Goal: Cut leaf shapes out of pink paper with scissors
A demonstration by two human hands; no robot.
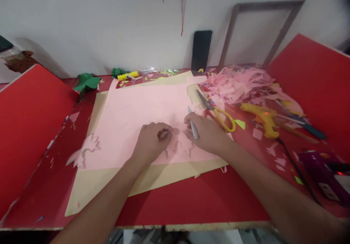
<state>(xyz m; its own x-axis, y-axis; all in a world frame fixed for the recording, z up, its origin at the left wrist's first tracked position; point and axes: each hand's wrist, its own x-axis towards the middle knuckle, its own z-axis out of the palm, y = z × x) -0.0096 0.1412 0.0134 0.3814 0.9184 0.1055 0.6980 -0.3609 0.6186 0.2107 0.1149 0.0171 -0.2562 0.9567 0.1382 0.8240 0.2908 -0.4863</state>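
A large pink paper sheet point(136, 116) lies on a beige sheet point(109, 185) on the red table point(191, 200). My left hand point(151, 140) rests on the pink sheet with fingers curled, pressing a small pink cut-out shape point(177, 147). My right hand point(206, 132) is closed around a grey pen point(193, 125), its tip pointing away from me, right beside the same cut-out. The two hands nearly touch over the lower right part of the sheet.
Yellow-handled scissors point(218, 114) lie just right of my right hand. Beyond are a pile of pink scraps point(237, 83), a yellow glue gun point(262, 118) with black cord, a phone point(201, 50) against the wall, and another pink cut-out point(86, 151) at left.
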